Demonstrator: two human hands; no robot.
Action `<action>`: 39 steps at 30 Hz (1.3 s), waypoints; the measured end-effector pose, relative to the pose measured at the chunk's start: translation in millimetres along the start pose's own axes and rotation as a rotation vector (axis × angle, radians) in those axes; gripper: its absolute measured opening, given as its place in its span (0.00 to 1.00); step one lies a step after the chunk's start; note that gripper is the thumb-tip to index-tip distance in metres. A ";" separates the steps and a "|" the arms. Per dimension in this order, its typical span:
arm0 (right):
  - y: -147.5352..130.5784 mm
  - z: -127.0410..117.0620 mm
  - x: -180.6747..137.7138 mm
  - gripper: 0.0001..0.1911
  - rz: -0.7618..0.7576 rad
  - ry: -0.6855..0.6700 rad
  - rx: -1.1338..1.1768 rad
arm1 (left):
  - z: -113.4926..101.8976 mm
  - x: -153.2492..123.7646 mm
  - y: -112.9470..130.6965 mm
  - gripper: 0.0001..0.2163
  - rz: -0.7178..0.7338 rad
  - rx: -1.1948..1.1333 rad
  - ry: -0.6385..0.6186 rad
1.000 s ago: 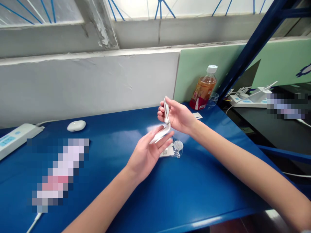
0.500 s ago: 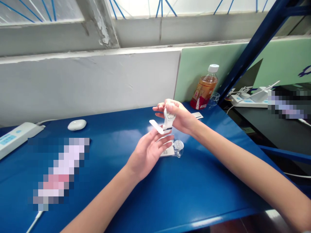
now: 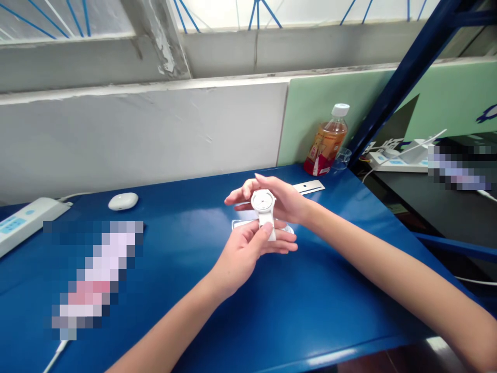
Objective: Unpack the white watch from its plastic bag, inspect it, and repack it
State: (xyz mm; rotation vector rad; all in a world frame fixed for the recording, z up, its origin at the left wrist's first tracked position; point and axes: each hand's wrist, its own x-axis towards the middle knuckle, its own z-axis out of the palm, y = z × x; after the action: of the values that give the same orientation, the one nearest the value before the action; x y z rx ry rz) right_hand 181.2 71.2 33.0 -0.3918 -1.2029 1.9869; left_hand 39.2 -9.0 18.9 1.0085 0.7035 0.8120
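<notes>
A white wristwatch point(image 3: 263, 202) with a round white dial is held between both hands above the blue table point(image 3: 310, 300), its face turned up toward me. My right hand point(image 3: 287, 199) supports the dial from behind, fingers curled around it. My left hand point(image 3: 248, 248) pinches the lower white strap between thumb and fingers. Beneath the hands lies a small clear plastic piece point(image 3: 288, 229), mostly hidden by my fingers.
A bottle of amber drink point(image 3: 326, 142) stands at the back right beside a green panel. A white strip point(image 3: 308, 187) lies behind my right hand. A white oval case point(image 3: 123, 200) and a white power strip point(image 3: 23, 223) sit at the left. Blue shelf frame at right.
The watch has turned from edge-on to dial-up and come lower toward the table. My left hand went from open under the strap to closed on it.
</notes>
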 end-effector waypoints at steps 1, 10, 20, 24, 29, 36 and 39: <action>-2.0 0.4 -1.1 0.20 0.034 -0.046 0.041 | 0.2 0.1 -0.7 0.18 -0.013 0.003 0.000; -16.3 7.3 -7.5 0.34 0.097 -0.093 0.100 | 1.4 2.7 -1.1 0.23 -0.093 0.011 0.086; -22.5 17.3 -8.7 0.37 0.160 -0.038 -0.007 | 2.1 2.4 2.1 0.22 -0.115 0.015 0.100; -21.0 14.7 -8.0 0.36 0.162 -0.055 -0.030 | 2.7 2.6 1.4 0.20 -0.115 -0.010 0.100; -17.5 9.8 -7.7 0.33 0.149 -0.127 0.022 | 3.9 1.6 0.4 0.21 -0.115 -0.034 0.097; -15.2 8.8 -6.1 0.35 0.160 -0.097 0.056 | 3.5 1.3 1.5 0.20 -0.137 -0.050 0.093; -14.6 8.2 -5.9 0.35 0.166 -0.085 0.065 | 3.4 1.6 4.1 0.20 -0.157 -0.068 0.091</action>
State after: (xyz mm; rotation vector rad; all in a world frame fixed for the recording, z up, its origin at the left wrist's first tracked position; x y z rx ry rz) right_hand 186.7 65.6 48.9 -0.3884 -1.1868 2.1988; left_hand 41.8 -7.9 23.7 0.8479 0.8170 0.7425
